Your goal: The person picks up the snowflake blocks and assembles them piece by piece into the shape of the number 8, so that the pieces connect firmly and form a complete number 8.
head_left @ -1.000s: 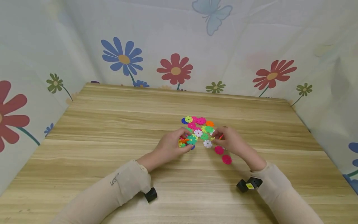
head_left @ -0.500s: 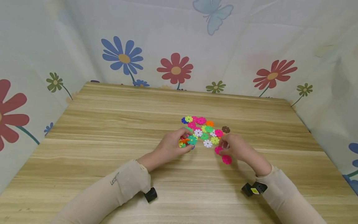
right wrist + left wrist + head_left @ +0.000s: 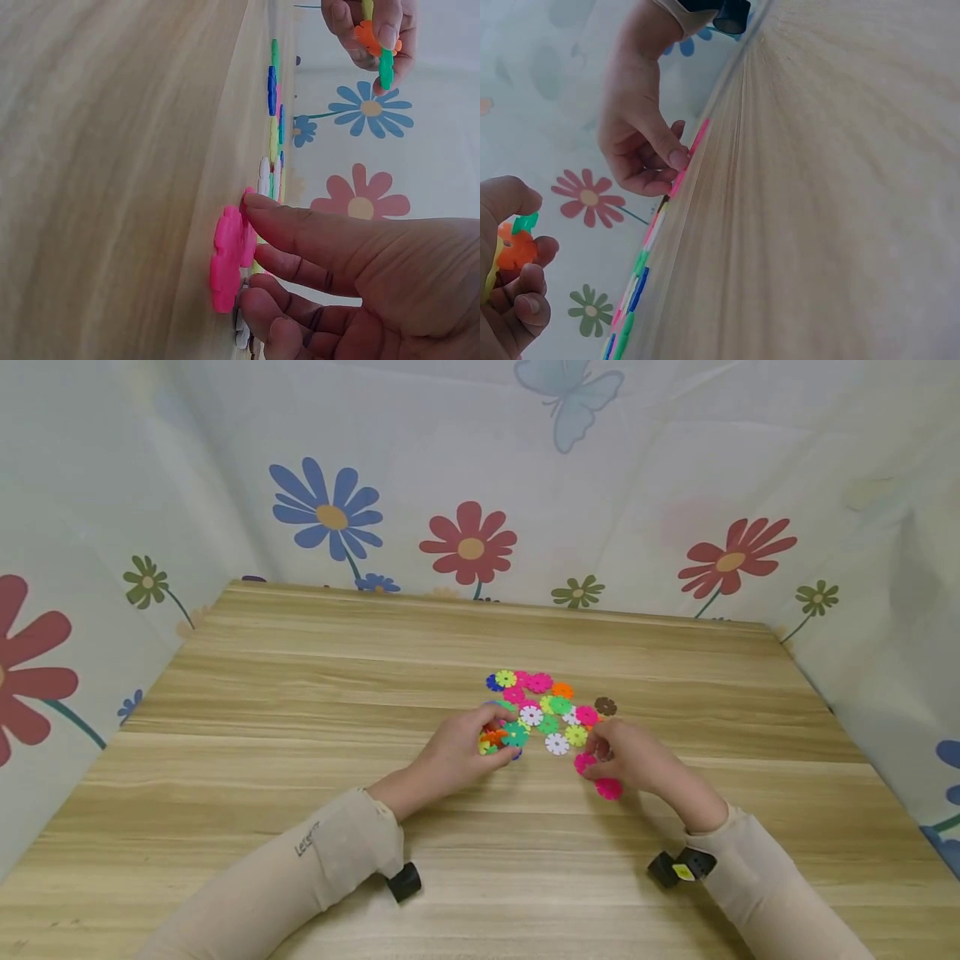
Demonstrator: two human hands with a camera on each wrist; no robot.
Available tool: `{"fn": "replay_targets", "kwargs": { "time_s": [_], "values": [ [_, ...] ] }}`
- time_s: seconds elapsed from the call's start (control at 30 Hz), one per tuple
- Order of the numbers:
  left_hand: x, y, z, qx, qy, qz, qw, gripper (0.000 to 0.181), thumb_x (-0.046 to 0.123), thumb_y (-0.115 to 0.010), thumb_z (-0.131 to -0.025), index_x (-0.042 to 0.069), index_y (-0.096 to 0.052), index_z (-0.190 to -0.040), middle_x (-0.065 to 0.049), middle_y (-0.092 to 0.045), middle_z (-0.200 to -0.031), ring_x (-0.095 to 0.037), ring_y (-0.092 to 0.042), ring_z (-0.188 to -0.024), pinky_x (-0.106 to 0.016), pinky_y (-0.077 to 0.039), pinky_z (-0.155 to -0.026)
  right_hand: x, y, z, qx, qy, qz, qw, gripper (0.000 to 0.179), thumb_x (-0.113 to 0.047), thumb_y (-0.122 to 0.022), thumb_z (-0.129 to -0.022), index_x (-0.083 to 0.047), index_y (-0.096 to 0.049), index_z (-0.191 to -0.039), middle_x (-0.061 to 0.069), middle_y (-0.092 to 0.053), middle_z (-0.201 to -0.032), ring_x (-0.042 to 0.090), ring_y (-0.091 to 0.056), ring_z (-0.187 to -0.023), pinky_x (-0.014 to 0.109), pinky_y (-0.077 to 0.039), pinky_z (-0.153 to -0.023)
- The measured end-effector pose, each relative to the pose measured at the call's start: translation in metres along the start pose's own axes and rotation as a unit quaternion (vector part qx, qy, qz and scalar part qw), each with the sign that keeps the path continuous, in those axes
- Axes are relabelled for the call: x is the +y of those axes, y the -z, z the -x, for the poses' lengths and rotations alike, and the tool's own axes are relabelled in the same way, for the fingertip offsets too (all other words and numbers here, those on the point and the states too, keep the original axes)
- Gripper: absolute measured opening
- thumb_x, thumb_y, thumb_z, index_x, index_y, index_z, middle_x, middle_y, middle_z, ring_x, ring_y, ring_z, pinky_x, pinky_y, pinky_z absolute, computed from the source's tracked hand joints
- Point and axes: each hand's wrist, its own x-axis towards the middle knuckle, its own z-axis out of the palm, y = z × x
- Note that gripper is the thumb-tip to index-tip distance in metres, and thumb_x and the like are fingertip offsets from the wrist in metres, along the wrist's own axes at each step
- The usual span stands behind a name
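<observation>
My left hand point(image 3: 453, 747) holds a small cluster of plastic snowflake discs above the table. A green disc point(image 3: 514, 735), an orange disc point(image 3: 516, 251) and a yellow one show in it; the fingers cover part of the cluster. To the right, my right hand point(image 3: 641, 760) is low at the table, thumb and fingers curled at the edge of a pink disc point(image 3: 582, 764). Another pink disc point(image 3: 226, 262) lies beside it, nearer to me. In the right wrist view the thumb touches the gripped disc's rim, and the fingertips are partly hidden behind the discs.
Between the hands and beyond them, several loose discs lie flat, among them a white disc point(image 3: 557, 744), a yellow disc point(image 3: 576, 736), an orange disc point(image 3: 562, 692) and a brown disc point(image 3: 606, 706). The wooden table point(image 3: 337, 668) ends at a flower-printed cloth point(image 3: 405, 435).
My right hand has moved right and towards me, from the yellow disc area to the pink disc, leaving the brown disc uncovered. The left hand stays in place with its cluster.
</observation>
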Motion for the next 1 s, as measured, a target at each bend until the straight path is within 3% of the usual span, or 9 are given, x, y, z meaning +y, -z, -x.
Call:
{"fn": "replay_targets", "kwargs": {
  "time_s": [0.37, 0.6, 0.77, 1.0],
  "values": [
    [-0.001, 0.0, 0.0, 0.001, -0.003, 0.001, 1.0, 0.037, 0.021, -0.074, -0.085, 0.008, -0.062, -0.117, -0.008, -0.07, -0.108, -0.018, -0.064, -0.094, -0.033, -0.054, -0.086, 0.0, -0.002, 0.001, 0.0, -0.011, -0.038, 0.9992, 0.023, -0.013, -0.077, -0.08, -0.004, -0.057, -0.086, 0.004, -0.056, -0.077, 0.014, -0.048, -0.069, 0.025, -0.043, -0.06],
    [-0.002, 0.0, 0.0, -0.009, -0.016, 0.008, 0.9998, 0.039, 0.02, -0.074, -0.084, 0.006, -0.063, -0.119, -0.008, -0.069, -0.117, -0.02, -0.064, -0.1, -0.034, -0.054, -0.089, 0.001, -0.002, 0.004, 0.01, 0.007, -0.094, 0.9955, 0.01, -0.005, -0.068, -0.087, -0.002, -0.059, -0.09, 0.005, -0.061, -0.076, 0.012, -0.055, -0.066, 0.023, -0.048, -0.058],
    [-0.003, -0.001, 0.001, -0.013, -0.025, 0.003, 0.9996, 0.04, 0.021, -0.074, -0.084, 0.007, -0.064, -0.119, -0.008, -0.069, -0.118, -0.021, -0.065, -0.103, -0.035, -0.053, -0.091, -0.006, -0.001, 0.006, 0.053, 0.027, -0.106, 0.9926, 0.005, -0.007, -0.066, -0.089, -0.003, -0.063, -0.091, 0.004, -0.065, -0.077, 0.01, -0.058, -0.066, 0.022, -0.051, -0.06],
    [-0.003, -0.002, 0.0, -0.013, -0.018, 0.001, 0.9998, 0.039, 0.02, -0.075, -0.083, 0.006, -0.065, -0.118, -0.009, -0.069, -0.117, -0.022, -0.064, -0.105, -0.036, -0.052, -0.094, -0.029, -0.004, 0.011, 0.115, 0.076, -0.159, 0.9776, 0.008, -0.006, -0.069, -0.087, -0.003, -0.062, -0.091, 0.007, -0.066, -0.075, 0.01, -0.06, -0.061, 0.023, -0.054, -0.055]
  ]
}}
